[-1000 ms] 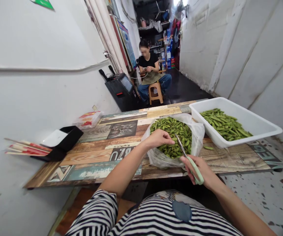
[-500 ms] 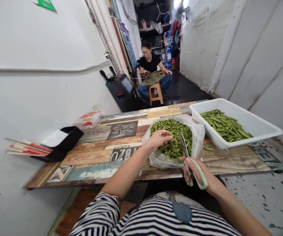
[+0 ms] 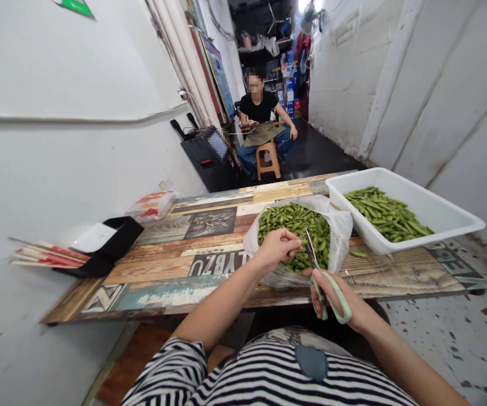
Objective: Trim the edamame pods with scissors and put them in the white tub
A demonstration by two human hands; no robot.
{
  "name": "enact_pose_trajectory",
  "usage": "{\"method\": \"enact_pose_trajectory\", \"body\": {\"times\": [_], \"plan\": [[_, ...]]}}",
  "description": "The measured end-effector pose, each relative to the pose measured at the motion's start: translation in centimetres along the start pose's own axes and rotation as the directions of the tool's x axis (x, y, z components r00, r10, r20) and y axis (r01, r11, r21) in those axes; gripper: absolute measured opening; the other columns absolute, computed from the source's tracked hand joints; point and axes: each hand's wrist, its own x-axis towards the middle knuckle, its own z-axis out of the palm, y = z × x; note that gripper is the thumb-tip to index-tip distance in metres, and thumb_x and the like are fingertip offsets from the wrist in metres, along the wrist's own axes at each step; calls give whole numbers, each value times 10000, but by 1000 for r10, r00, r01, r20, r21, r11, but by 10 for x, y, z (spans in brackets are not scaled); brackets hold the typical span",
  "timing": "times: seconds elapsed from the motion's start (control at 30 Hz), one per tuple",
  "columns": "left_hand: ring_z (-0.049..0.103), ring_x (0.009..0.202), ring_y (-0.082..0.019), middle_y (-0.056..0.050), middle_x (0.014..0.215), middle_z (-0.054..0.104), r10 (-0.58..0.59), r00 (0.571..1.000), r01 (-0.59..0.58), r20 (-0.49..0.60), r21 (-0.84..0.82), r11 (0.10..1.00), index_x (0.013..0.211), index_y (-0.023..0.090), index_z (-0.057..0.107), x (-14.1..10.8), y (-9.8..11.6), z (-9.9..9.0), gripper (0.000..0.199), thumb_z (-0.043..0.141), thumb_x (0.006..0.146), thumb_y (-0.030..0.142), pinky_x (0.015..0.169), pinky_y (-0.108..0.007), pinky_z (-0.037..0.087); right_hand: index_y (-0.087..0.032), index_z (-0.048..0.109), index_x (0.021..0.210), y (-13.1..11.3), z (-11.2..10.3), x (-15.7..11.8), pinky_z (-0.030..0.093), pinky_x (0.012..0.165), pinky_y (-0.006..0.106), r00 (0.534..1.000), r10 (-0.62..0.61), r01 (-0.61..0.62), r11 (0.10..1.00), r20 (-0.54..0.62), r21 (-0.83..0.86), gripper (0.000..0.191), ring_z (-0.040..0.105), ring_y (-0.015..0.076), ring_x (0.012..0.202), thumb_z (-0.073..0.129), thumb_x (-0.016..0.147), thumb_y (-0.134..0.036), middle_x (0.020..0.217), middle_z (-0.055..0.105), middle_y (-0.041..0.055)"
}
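Note:
Over a clear plastic bag (image 3: 340, 225) full of green edamame pods (image 3: 296, 217), my left hand (image 3: 278, 248) is closed in a pinch. Its fingertips hold a small pod, mostly hidden by the fingers. My right hand (image 3: 357, 301) grips scissors (image 3: 312, 254) with pale green handles, thumb and fingers through the loops. The blades point up and away, slightly parted, close to the left fingertips. Beyond the bag on the right, a white plastic tub (image 3: 442, 208) holds more pods (image 3: 385, 214). One loose pod (image 3: 358, 254) lies on the table between bag and tub.
The wood-patterned table (image 3: 150, 265) carries a black holder (image 3: 119, 242) with red-and-pale sticks (image 3: 51, 255) at the left, and a red-and-white plastic packet (image 3: 153, 206). A person (image 3: 260, 113) sits on a stool (image 3: 268, 160) beyond the table. White walls flank both sides.
Both hands have shifted slightly: the left down and toward the scissors, the right a little left. The scissor blades look less spread. The seated person's head has lifted.

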Motion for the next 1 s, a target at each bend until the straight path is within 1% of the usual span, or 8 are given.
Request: {"method": "enact_pose_trajectory", "body": {"times": [0.3,0.43,0.5,0.57,0.63,0.73,0.87,1.0], "plan": [[470,454,-40,-17,679,626,-30,991,15,133,112,994,964,125,536,-1,0,-16,270,612,706,146,394,-142,274,-192,477,781,11,4,0,369,276,180,986,156,-149,984,-64,101,435,412,63,304,555,755,-619,478,450,-83],[497,535,-57,15,672,538,53,998,-55,-39,-53,997,859,139,560,22,20,-45,190,565,671,113,446,-159,325,-188,495,918,6,2,-8,406,327,182,991,129,-118,974,-45,192,451,440,64,353,549,768,-610,525,480,-75],[512,552,-82,23,614,490,116,975,-102,-189,86,991,758,147,534,37,27,-60,60,529,699,155,470,-177,343,-186,495,951,5,1,-11,414,340,189,989,137,-124,968,-48,220,466,440,66,363,555,765,-609,529,477,-76],[554,616,-124,-4,601,509,245,919,-91,-309,439,894,691,146,541,51,32,-71,135,512,755,261,523,-207,385,-185,494,964,6,0,-12,417,344,193,990,131,-116,968,-51,222,467,443,70,372,561,766,-604,534,478,-74],[604,761,-183,-64,683,597,351,884,29,-308,787,617,680,139,593,62,34,-78,265,495,794,358,637,-248,437,-184,494,959,7,0,-11,410,338,193,991,124,-112,972,-49,207,463,438,71,371,562,768,-600,534,479,-74],[602,975,-256,-160,921,667,314,909,192,-275,943,271,775,115,666,78,35,-76,260,541,781,343,807,-301,443,-183,492,939,7,1,-11,401,331,190,992,120,-111,977,-41,180,455,434,69,365,565,766,-598,527,477,-76],[601,1006,-301,-233,1030,647,251,920,242,-300,940,240,877,73,678,96,34,-68,269,651,689,264,838,-343,443,-184,490,901,5,2,-12,407,340,189,994,109,-103,983,-29,155,446,446,70,373,572,760,-599,533,479,-74],[624,906,-258,-190,886,677,198,956,162,-216,952,258,795,79,693,101,40,-70,199,685,631,191,784,-291,443,-191,489,880,2,2,-14,402,341,191,996,92,-89,986,-18,138,448,428,68,365,548,762,-619,517,465,-79]]}}
